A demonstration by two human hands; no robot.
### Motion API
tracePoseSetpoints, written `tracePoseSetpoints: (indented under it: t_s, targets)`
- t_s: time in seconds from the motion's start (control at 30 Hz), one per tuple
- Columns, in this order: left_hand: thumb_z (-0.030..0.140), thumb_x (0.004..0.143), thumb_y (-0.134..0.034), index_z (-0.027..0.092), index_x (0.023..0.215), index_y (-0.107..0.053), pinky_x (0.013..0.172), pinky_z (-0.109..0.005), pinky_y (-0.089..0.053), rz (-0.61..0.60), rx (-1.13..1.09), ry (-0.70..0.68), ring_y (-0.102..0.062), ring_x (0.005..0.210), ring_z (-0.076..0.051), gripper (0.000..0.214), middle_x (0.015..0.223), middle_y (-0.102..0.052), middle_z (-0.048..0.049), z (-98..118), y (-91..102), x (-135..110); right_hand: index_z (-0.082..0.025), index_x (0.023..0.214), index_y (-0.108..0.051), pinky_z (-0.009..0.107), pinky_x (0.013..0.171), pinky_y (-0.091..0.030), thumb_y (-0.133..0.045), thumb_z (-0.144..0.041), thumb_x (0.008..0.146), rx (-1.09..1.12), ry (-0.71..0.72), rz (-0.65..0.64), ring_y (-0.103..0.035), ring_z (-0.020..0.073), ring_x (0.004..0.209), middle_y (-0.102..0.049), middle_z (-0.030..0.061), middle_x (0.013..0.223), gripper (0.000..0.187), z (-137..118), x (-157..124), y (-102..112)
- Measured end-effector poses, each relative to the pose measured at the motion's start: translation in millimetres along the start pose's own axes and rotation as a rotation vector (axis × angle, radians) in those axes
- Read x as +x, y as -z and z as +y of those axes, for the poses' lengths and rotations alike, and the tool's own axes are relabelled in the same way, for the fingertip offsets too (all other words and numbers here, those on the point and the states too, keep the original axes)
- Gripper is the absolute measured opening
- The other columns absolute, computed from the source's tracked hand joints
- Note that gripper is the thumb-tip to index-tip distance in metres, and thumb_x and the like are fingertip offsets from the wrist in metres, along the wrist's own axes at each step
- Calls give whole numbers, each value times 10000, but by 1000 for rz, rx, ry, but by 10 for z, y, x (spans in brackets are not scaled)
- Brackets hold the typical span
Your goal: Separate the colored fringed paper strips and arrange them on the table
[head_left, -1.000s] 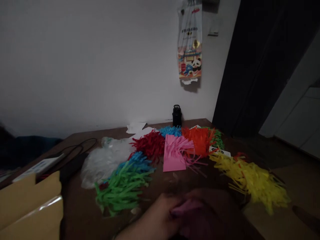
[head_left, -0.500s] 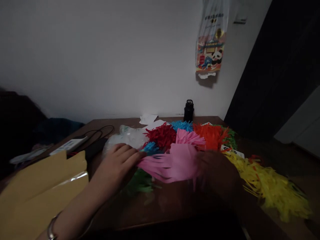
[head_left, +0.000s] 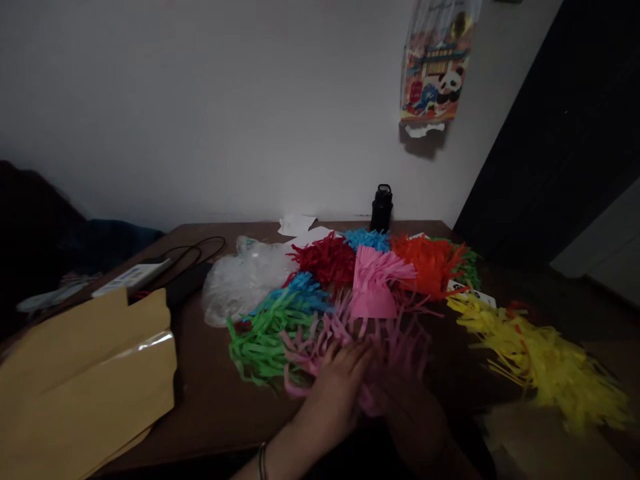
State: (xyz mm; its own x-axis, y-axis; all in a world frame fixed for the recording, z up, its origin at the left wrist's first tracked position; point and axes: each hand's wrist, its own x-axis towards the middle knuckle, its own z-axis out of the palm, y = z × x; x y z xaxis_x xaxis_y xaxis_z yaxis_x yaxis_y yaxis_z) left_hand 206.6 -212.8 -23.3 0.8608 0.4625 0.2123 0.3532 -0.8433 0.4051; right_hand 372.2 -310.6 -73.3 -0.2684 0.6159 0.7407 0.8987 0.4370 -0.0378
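Note:
Pink fringed paper point(head_left: 325, 333) fans out above my two hands near the table's front edge, its strips spreading away from me. My left hand point(head_left: 343, 377) has its fingers curled together over the base of it. Close beside it, my right hand point(head_left: 413, 413) is dark and a little blurred, closed at the same base; its fingertips are partly hidden. Another pink fringed piece point(head_left: 373, 300), with a solid band at its lower end, lies just beyond. Green fringed paper point(head_left: 273, 333) is to the left, next to blue fringe point(head_left: 305, 293).
Red point(head_left: 327, 260), orange point(head_left: 427, 263) and yellow point(head_left: 540, 360) fringed papers lie farther back and right. A crumpled clear plastic bag point(head_left: 245, 280) and a tan envelope point(head_left: 90, 387) are on the left. A black bottle point(head_left: 382, 208) stands by the wall, under a hanging printed bag point(head_left: 435, 73).
My hands have come together and drawn toward me with the pink fringed paper, which was stretched sideways between them. Its strips now spread upward. The view has shifted slightly.

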Motion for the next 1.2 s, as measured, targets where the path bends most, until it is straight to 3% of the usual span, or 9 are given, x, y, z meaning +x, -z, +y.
tracePoseSetpoints:
  t_s: [0.13, 0.2, 0.3, 0.47, 0.6, 0.77, 0.97, 1.1, 1.2]
  targets:
    - [-19, 619, -484, 227, 1291, -548, 1019, -534, -361, -55, -45, 60, -608, 1060, -278, 718, 1133, -684, -99, -229, 49, 131, -346, 1206, -610, 404, 870, -588, -437, -207, 965, -32, -56, 17, -690, 208, 985, -725, 33, 1053, 328, -43, -205, 87]
    - [-6, 673, -485, 220, 1186, -620, 971, -521, -387, -51, -28, 63, -613, 1009, -287, 576, 1074, -691, -101, -263, 111, 127, -283, 1225, -591, 441, 889, -557, -514, -282, 962, -42, -82, -10, -658, 221, 1028, -672, 60, 1152, 273, -40, -220, 96]
    - [-8, 717, -468, 220, 1196, -601, 995, -486, -377, -33, -37, 21, -582, 1044, -270, 546, 1085, -665, -89, -221, 196, 82, -192, 1233, -560, 450, 896, -521, -563, -374, 944, -69, -137, -43, -603, 227, 1067, -577, 93, 1260, 342, -9, -129, 29]
    - [-36, 698, -456, 233, 1347, -468, 989, -377, -418, -63, -23, -83, -512, 1140, -242, 703, 1242, -574, -90, -195, 340, -51, -226, 1214, -577, 454, 923, -484, -548, -331, 953, -103, -205, -52, -588, 226, 1071, -590, 81, 1247, 283, 139, 57, -128]
    - [-14, 783, -460, 248, 1422, -392, 942, -420, -418, -42, 268, -86, -541, 1078, -268, 694, 1239, -590, -102, -340, 569, -172, -215, 1306, -551, 443, 977, -393, -381, -141, 975, -129, -179, -55, -623, 203, 968, -689, 88, 1105, 379, 357, 207, 98]
    - [-11, 881, -390, 228, 1429, -393, 949, -474, -366, -8, 548, -161, -609, 963, -256, 599, 1096, -659, -96, -602, 835, -341, -150, 1377, -474, 479, 943, -387, -377, -77, 945, -333, 3, -214, -604, 240, 959, -671, 127, 1139, 448, 614, 449, 550]
    - [133, 776, -653, 279, 1369, -500, 996, -622, -301, -143, 651, 59, -549, 1155, -388, 629, 1237, -631, -138, -899, 776, -548, -244, 1280, -568, 590, 1010, -309, -461, -63, 896, -414, 42, -373, -607, 262, 958, -678, 84, 1166, 437, 696, 238, 247]
    - [122, 769, -595, 274, 1407, -441, 1064, -654, -223, -51, 515, -21, -394, 1315, -397, 674, 1423, -498, -133, -560, 681, -558, -205, 1251, -595, 569, 909, -382, -504, -86, 865, -432, 16, -440, -588, 328, 1049, -660, 127, 1188, 414, 664, 91, 71]
    - [76, 823, -512, 261, 1382, -457, 1058, -521, -359, -77, 279, -128, -478, 1247, -305, 591, 1371, -541, -101, -126, 503, -451, -191, 1260, -591, 520, 868, -412, -505, -86, 863, -444, -13, -520, -611, 303, 980, -663, 145, 1169, 419, 662, 114, 105]
